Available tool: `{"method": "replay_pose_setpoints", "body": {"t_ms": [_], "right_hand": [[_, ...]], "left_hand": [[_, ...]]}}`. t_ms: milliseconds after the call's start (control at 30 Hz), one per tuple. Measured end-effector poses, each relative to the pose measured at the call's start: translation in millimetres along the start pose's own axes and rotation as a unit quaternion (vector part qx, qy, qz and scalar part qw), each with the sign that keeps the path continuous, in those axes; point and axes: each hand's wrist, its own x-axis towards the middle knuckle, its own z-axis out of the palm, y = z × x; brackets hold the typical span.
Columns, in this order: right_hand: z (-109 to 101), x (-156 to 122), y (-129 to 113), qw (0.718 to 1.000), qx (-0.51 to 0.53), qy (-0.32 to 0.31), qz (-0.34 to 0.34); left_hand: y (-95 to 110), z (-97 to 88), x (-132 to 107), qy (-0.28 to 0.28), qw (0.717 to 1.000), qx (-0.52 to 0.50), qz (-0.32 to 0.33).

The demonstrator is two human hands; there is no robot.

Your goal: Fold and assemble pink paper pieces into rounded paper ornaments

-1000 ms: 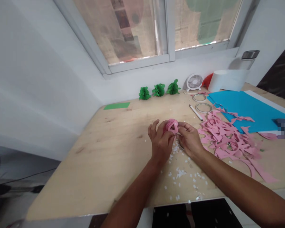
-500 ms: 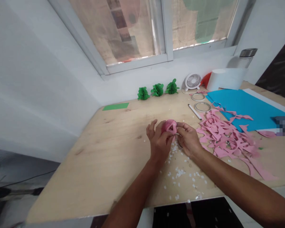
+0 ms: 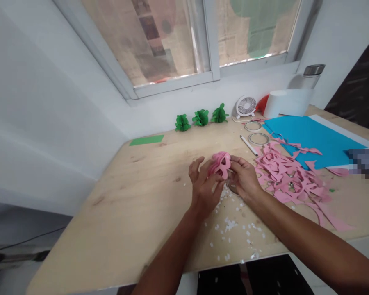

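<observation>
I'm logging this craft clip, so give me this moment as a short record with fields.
left hand: holds the pink paper ornament from the left, some fingers raised
right hand: pinches the ornament's right side
surface: wooden table
right of hands: pink paper scraps, blue sheet
near edge: white paper bits
by wall: three green paper ornaments, small white fan
</observation>
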Motion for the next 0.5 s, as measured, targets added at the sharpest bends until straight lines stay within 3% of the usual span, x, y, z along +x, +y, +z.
{"method": "replay_pose_setpoints", "body": {"t_ms": [100, 500], "right_hand": [[-0.8, 3.4, -2.5, 1.000, -0.001, -0.002, -0.012], [-1.8, 0.2, 1.7, 0.997, -0.067, -0.028, -0.035]], "left_hand": [[2.0, -6.1, 0.8, -0.023, 0.999, -0.045, -0.005], [-2.1, -7.9, 2.6, 0.012, 0.998, -0.042, -0.042]]}}
